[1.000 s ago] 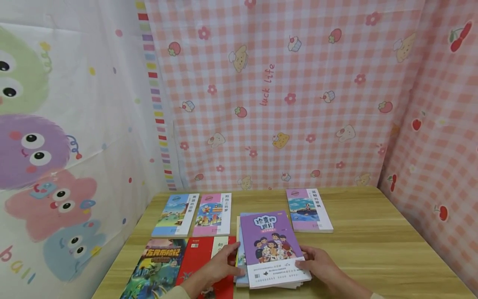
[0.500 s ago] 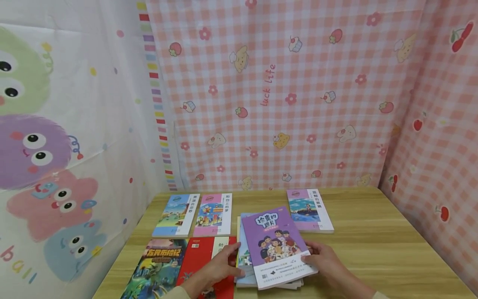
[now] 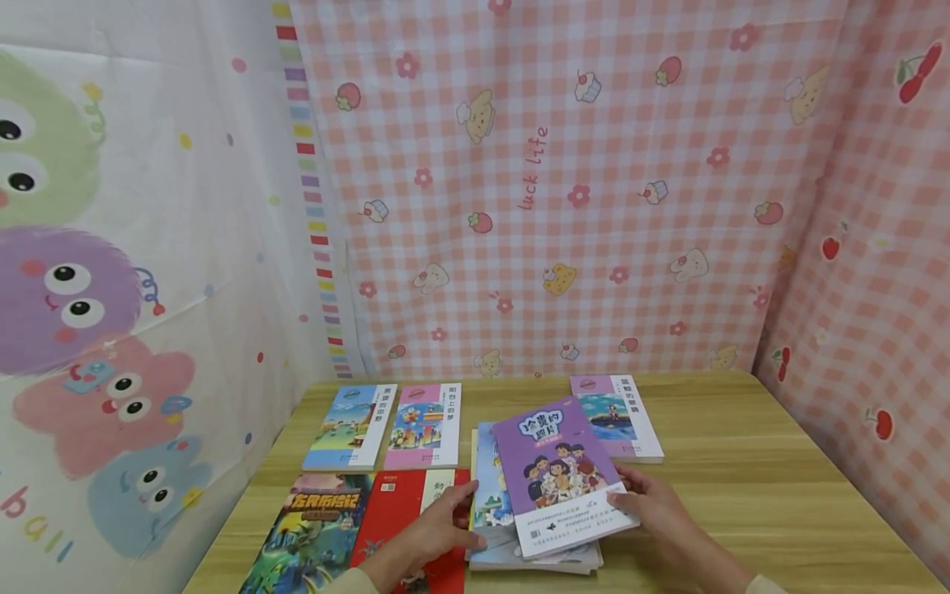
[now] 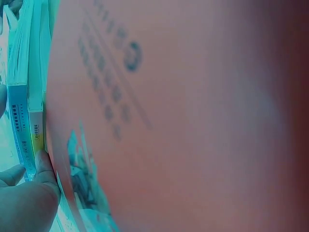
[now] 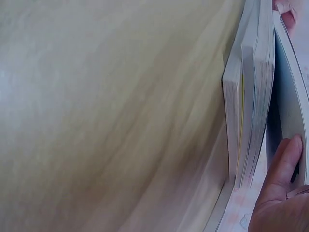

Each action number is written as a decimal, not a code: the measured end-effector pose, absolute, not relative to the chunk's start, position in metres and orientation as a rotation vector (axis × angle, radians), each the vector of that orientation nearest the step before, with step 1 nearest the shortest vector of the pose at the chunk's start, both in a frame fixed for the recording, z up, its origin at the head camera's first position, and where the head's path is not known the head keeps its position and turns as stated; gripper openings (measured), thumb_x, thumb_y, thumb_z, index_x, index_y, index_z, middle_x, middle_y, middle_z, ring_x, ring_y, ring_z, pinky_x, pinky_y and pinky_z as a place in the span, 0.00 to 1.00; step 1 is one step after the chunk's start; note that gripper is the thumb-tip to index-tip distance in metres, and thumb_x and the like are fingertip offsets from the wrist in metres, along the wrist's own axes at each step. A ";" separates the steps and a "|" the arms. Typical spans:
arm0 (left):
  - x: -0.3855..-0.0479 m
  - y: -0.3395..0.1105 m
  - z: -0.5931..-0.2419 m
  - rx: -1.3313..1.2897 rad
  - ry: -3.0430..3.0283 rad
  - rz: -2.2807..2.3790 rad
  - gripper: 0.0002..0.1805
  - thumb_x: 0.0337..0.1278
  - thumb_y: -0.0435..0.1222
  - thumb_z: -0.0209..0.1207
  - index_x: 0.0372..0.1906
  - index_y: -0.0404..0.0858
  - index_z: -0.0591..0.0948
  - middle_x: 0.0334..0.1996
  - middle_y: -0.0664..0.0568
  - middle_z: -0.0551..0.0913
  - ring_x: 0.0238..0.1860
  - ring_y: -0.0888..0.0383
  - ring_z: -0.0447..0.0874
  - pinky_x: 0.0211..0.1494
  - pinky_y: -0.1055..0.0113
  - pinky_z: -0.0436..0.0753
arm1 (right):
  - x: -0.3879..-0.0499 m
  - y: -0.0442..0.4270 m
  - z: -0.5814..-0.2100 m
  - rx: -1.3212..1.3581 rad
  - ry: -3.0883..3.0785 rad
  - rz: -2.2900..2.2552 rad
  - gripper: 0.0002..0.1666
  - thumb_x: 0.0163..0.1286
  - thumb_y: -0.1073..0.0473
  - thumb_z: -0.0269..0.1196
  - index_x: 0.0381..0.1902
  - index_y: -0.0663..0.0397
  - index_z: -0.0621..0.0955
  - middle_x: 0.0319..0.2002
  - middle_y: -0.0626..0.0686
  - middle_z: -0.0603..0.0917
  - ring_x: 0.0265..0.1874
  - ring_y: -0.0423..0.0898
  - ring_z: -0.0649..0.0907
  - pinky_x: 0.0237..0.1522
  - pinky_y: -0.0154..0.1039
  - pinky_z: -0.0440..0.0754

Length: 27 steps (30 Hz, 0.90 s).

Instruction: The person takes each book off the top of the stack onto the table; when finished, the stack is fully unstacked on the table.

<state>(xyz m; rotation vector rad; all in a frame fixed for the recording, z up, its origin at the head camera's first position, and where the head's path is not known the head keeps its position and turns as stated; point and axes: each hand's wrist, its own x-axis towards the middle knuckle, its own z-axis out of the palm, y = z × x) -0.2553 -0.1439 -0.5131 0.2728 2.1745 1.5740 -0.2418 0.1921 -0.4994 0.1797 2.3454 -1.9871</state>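
- Right hand: pinches the purple book at its near right corner, thumb on the white band of the cover. Take that book as the clock's centre, twelve pointing away from the person.
- Left hand: at about eight o'clock, it grips the left edge of the book stack, thumb over the top cover.
- Dark green illustrated book: further out towards nine o'clock, flat on the surface.
- Red book: between that one and the stack, partly covered by the left hand.
- Purple book: turned askew above the stack and tilted, with a gap beneath it on the right hand's side (whether its other edge touches the stack, I cannot tell).
- Blue-and-white book and pink-and-white book: side by side towards ten o'clock.
- Sea-scene book: flat near one o'clock, its near left corner hidden by the purple book.
- Pink checked cloth: hangs at twelve, behind everything.
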 end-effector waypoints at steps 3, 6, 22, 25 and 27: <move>-0.255 -0.144 -0.513 0.280 2.173 1.582 0.45 0.52 0.26 0.70 0.74 0.32 0.61 0.61 0.43 0.68 0.57 0.46 0.67 0.63 0.49 0.73 | -0.245 0.198 -0.498 0.192 2.348 -1.977 0.37 0.64 0.72 0.61 0.70 0.72 0.65 0.47 0.62 0.79 0.34 0.48 0.80 0.33 0.35 0.81; -0.254 -0.144 -0.513 0.281 2.173 1.585 0.45 0.51 0.26 0.70 0.74 0.32 0.61 0.61 0.43 0.68 0.56 0.46 0.67 0.63 0.49 0.73 | -0.250 0.205 -0.496 0.203 2.342 -1.974 0.37 0.66 0.71 0.60 0.72 0.71 0.63 0.52 0.65 0.77 0.36 0.46 0.80 0.34 0.34 0.80; -0.259 -0.145 -0.515 0.220 2.174 1.554 0.47 0.50 0.26 0.71 0.75 0.35 0.61 0.60 0.45 0.69 0.56 0.47 0.68 0.59 0.54 0.78 | -0.278 0.267 -0.489 0.117 2.278 -2.089 0.40 0.71 0.70 0.57 0.75 0.73 0.52 0.43 0.51 0.77 0.34 0.38 0.80 0.37 0.32 0.83; -0.260 -0.145 -0.517 0.234 2.162 1.564 0.47 0.51 0.26 0.70 0.75 0.33 0.60 0.61 0.45 0.68 0.56 0.47 0.68 0.59 0.54 0.78 | -0.284 0.283 -0.488 0.118 2.266 -2.107 0.41 0.73 0.69 0.56 0.75 0.72 0.50 0.43 0.48 0.77 0.34 0.36 0.80 0.38 0.31 0.83; -0.260 -0.145 -0.518 0.244 2.158 1.570 0.46 0.51 0.26 0.70 0.75 0.33 0.60 0.61 0.44 0.68 0.56 0.47 0.68 0.59 0.54 0.78 | -0.287 0.293 -0.487 0.110 2.278 -2.098 0.41 0.74 0.68 0.57 0.76 0.71 0.49 0.44 0.46 0.77 0.35 0.35 0.80 0.38 0.31 0.82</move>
